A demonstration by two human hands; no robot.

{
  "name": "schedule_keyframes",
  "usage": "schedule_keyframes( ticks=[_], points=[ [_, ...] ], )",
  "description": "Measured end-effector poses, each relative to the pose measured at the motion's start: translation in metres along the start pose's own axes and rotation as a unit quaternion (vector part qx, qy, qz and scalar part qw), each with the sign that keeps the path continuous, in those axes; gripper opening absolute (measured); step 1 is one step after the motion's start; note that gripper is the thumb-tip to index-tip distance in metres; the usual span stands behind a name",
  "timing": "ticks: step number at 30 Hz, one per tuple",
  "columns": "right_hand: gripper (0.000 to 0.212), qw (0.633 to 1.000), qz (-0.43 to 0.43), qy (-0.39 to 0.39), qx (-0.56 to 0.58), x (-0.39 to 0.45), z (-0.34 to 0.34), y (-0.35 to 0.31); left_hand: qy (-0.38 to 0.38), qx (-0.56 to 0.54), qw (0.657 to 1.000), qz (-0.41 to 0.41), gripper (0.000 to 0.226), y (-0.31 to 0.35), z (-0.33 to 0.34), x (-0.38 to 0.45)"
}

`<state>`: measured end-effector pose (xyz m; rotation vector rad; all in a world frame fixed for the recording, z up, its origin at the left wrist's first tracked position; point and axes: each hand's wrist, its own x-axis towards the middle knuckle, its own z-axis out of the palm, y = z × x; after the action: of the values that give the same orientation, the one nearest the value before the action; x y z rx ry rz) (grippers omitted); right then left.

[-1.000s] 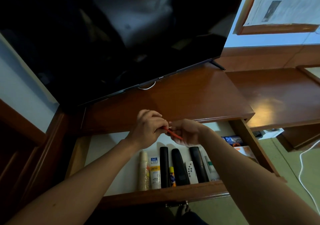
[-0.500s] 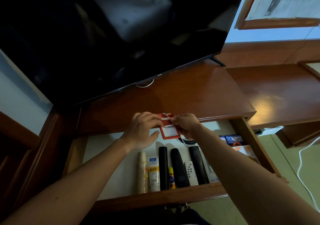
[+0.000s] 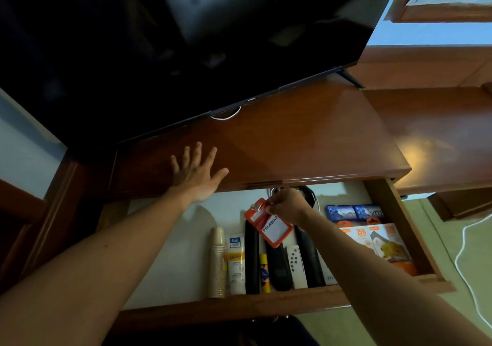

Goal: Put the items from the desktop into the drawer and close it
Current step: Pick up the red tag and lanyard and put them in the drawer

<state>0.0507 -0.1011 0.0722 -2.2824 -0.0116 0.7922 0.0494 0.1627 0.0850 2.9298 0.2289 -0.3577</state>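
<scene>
My right hand (image 3: 286, 205) pinches the top of a red badge holder (image 3: 270, 224) with a white card reading PELAWAT, holding it tilted over the open drawer (image 3: 234, 309). My left hand (image 3: 195, 171) lies flat with fingers spread on the wooden desktop (image 3: 292, 143), just above the drawer's opening. In the drawer lie a stack of paper cups (image 3: 217, 261), a white tube (image 3: 235, 263), black remotes (image 3: 251, 260), a white remote (image 3: 294, 263), a small yellow-capped bottle (image 3: 264, 273) and orange boxes (image 3: 378, 241) at the right.
A large dark TV (image 3: 186, 39) stands at the back of the desktop, with a white cable (image 3: 226, 116) under its edge. Blue packets (image 3: 351, 212) and a black cord (image 3: 306, 192) lie at the drawer's back. A white cable (image 3: 463, 252) runs over the floor at right.
My left hand let go of the badge holder and moved up-left onto the desktop. My right hand carried the badge holder down and right, lower into the drawer.
</scene>
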Motion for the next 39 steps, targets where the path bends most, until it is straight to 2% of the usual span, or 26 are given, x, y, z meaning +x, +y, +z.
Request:
schedule_keyframes(
  ticks=[3, 6, 8, 10, 12, 17, 22, 24, 25, 27, 29, 31, 35, 39],
  points=[
    [0.02, 0.997, -0.037, -0.004, -0.067, 0.006, 0.011, 0.003, -0.001, 0.031, 0.999, -0.02, 0.086, -0.01, 0.008, 0.012],
    [0.017, 0.986, -0.115, 0.031, -0.12, 0.011, 0.027, 0.003, -0.008, 0.041, 0.999, -0.027, 0.089, -0.021, 0.016, 0.017],
    [0.015, 0.962, -0.214, 0.049, -0.16, 0.013, 0.042, 0.0, -0.001, 0.037, 0.999, -0.027, 0.089, -0.025, 0.021, 0.018],
    [0.022, 0.922, -0.315, 0.061, -0.218, 0.017, 0.059, -0.003, 0.009, 0.033, 0.999, -0.028, 0.088, -0.026, 0.024, 0.018],
    [0.035, 0.895, -0.357, 0.068, -0.258, 0.026, 0.077, -0.008, 0.018, 0.023, 0.999, -0.026, 0.087, -0.026, 0.024, 0.019],
    [0.04, 0.883, -0.373, 0.088, -0.27, 0.048, 0.097, -0.022, 0.009, 0.028, 0.999, -0.025, 0.087, -0.027, 0.023, 0.022],
    [0.041, 0.889, -0.37, 0.072, -0.261, 0.067, 0.111, -0.025, 0.007, 0.025, 0.999, -0.022, 0.086, -0.027, 0.024, 0.023],
    [0.04, 0.873, -0.382, 0.077, -0.292, 0.077, 0.116, -0.02, 0.009, 0.025, 0.999, -0.022, 0.086, -0.028, 0.024, 0.023],
    [0.039, 0.876, -0.383, 0.068, -0.285, 0.078, 0.114, -0.022, 0.007, 0.025, 0.999, -0.022, 0.086, -0.028, 0.024, 0.023],
    [0.031, 0.907, -0.344, 0.055, -0.236, 0.084, 0.114, -0.023, 0.005, 0.024, 0.999, -0.021, 0.086, -0.028, 0.023, 0.023],
    [0.026, 0.945, -0.287, -0.002, -0.158, 0.092, 0.116, -0.025, 0.006, 0.02, 1.0, -0.019, 0.086, -0.027, 0.024, 0.024],
    [0.035, 0.952, -0.261, 0.009, -0.161, 0.098, 0.115, -0.026, 0.007, 0.023, 1.0, -0.02, 0.087, -0.027, 0.025, 0.024],
    [0.037, 0.933, -0.249, 0.002, -0.258, 0.104, 0.117, -0.026, 0.011, 0.021, 1.0, -0.02, 0.088, -0.028, 0.026, 0.025],
    [0.032, 0.949, -0.216, 0.007, -0.23, 0.1, 0.13, -0.025, 0.015, 0.019, 1.0, -0.019, 0.088, -0.028, 0.026, 0.025]
  ],
)
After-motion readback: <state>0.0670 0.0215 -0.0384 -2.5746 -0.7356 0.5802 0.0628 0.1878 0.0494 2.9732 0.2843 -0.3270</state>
